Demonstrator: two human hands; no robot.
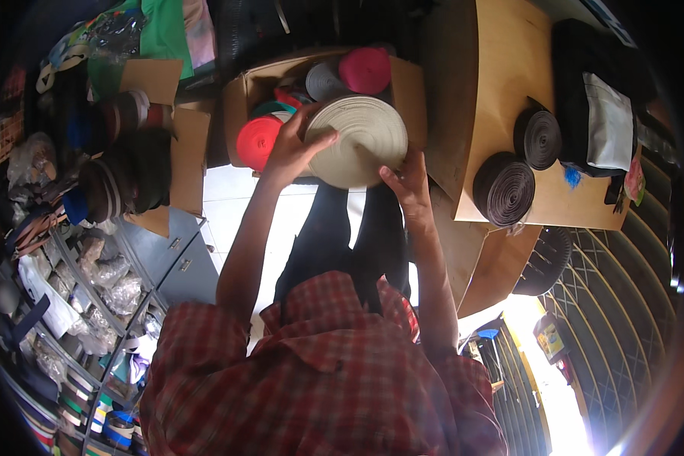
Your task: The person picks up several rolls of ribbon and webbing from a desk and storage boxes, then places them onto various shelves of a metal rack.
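Between both hands I hold a large beige roll of webbing (pixel 357 140), its flat coiled face turned up. My left hand (pixel 292 148) grips its left edge, with the thumb lying over the face. At the lower right edge my right hand (pixel 409 182) is closed on the same roll, thumb on top. The roll is over the near part of an open cardboard box (pixel 409 95). Inside that box are a red roll (pixel 258 142), a pink roll (pixel 365 71) and a grey roll (pixel 324 80); the beige roll hides part of the contents.
On the wooden table (pixel 501 68) at the right stand two dark brown webbing rolls (pixel 504 190) and a silvery pouch (pixel 608 121). Crowded shelves (pixel 102 304) with bagged goods and a grey cabinet (pixel 182 258) line the left. Another cardboard box (pixel 190 156) holds dark rolls.
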